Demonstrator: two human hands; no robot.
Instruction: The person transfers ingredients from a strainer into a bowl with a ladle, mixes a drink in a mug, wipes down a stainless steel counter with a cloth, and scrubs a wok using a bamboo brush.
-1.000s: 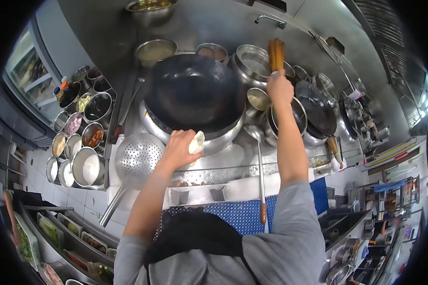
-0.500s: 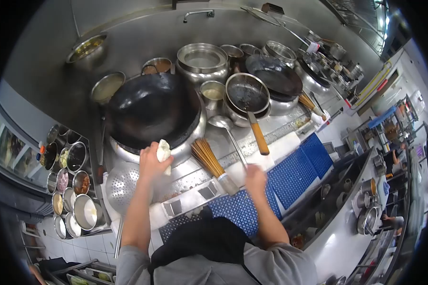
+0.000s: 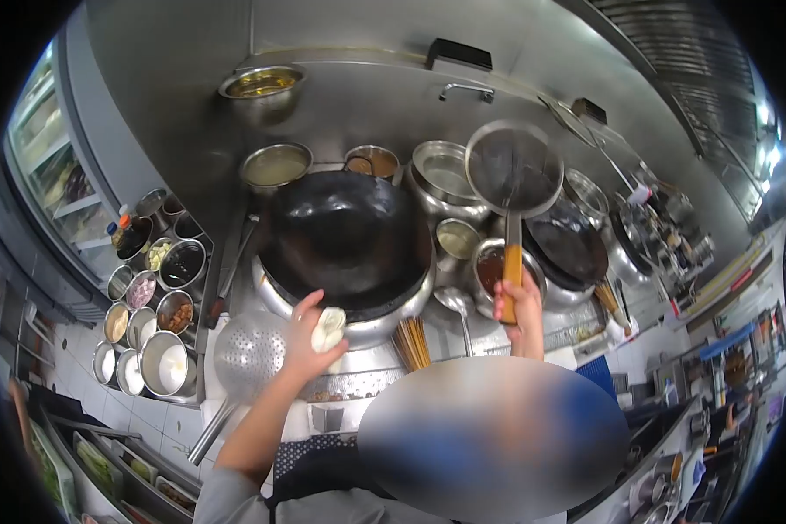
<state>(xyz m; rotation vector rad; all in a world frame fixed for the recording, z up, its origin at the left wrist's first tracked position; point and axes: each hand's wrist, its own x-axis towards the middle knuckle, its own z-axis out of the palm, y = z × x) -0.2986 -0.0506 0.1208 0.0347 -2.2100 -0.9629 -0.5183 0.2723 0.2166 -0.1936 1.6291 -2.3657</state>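
My right hand (image 3: 524, 301) grips the wooden handle of a fine-mesh strainer (image 3: 515, 166), raised above a pot of dark reddish-brown contents (image 3: 491, 264). A folded white cloth (image 3: 330, 328) is held in my left hand (image 3: 304, 341), by the near rim of a large black wok (image 3: 345, 240). No food shows in the wok. Below and left of that hand lies a perforated skimmer (image 3: 246, 354) with a metal handle. Between my hands are a bamboo brush (image 3: 412, 343) and a metal ladle (image 3: 454, 301).
A second wok (image 3: 568, 244) sits on the right. Bowls and pots of liquid (image 3: 275, 166) line the back, below a faucet (image 3: 467, 90). Ingredient tins (image 3: 164, 362) crowd the left side. A blurred oval covers the area before my torso.
My right hand has taken hold of the strainer and lifted it off its pot, uncovering the contents. My left hand still has the cloth near the wok. The view has shifted.
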